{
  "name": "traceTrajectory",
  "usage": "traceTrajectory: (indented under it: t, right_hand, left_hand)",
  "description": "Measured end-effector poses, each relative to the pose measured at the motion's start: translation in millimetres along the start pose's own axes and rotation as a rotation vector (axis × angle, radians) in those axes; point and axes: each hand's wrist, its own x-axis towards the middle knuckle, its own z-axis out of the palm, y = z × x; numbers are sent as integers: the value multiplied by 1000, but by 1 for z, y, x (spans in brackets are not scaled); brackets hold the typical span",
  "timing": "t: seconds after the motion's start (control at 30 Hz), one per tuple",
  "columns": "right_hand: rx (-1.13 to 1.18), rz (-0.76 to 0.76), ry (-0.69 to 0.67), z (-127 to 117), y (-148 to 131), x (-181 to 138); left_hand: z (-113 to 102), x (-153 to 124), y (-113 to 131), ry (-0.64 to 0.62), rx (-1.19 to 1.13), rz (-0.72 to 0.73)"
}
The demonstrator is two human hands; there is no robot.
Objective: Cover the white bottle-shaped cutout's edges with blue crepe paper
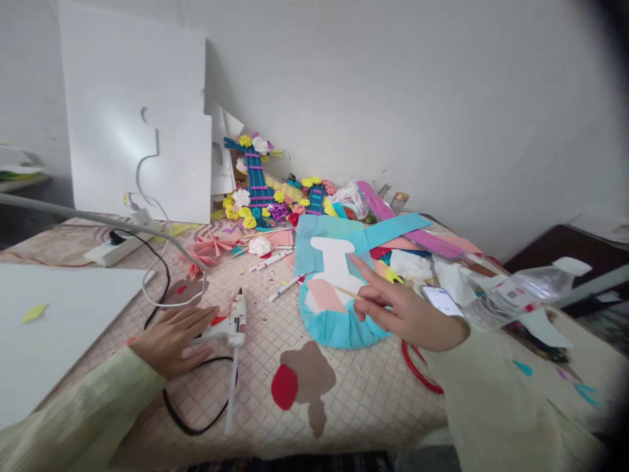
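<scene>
My left hand [179, 334] lies with its fingers stretched out beside a white hot glue gun [238, 318]. Its fingers are at the gun's handle; whether they touch it I cannot tell. A glue stick [232, 393] juts from the gun's back end. My right hand [393, 305] pinches a thin wooden stick [346, 292], index finger stretched out. Below the stick is a white cardboard shape [334, 259], its round lower part wrapped in gathered turquoise crepe paper [339, 331]. A pink paper piece [325, 295] lies on it.
A red paper petal [284, 387] lies in front, near a brown stain. Red-handled scissors [420, 370], a phone [441, 300] and a plastic bottle [531, 292] are at right. Paper-flower decorations [260, 183] stand behind. A power strip [118, 242] with cables and white board [63, 328] are left.
</scene>
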Motion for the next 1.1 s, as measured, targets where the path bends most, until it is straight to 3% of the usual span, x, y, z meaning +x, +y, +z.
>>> traceTrajectory:
  t: [0.17, 0.23, 0.33, 0.4, 0.53, 1.1]
  right_hand:
    - [77, -23, -67, 5, -7, -2]
    - [109, -42, -102, 9, -12, -1]
    - [130, -73, -159, 16, -19, 1]
    - [133, -98, -188, 20, -23, 1]
    - [91, -97, -182, 20, -28, -4]
    - [-10, -134, -156, 16, -24, -13]
  left_hand:
    - [-65, 5, 34, -107, -377, -124]
    - [-91, 22, 59, -146, -577, -110]
    - [-114, 59, 93, -75, -743, -86]
    - [-116, 84, 108, -53, -852, -18]
    - [-109, 113, 123, -130, -1033, 29]
    - [-108, 125, 136, -189, -1111, -3]
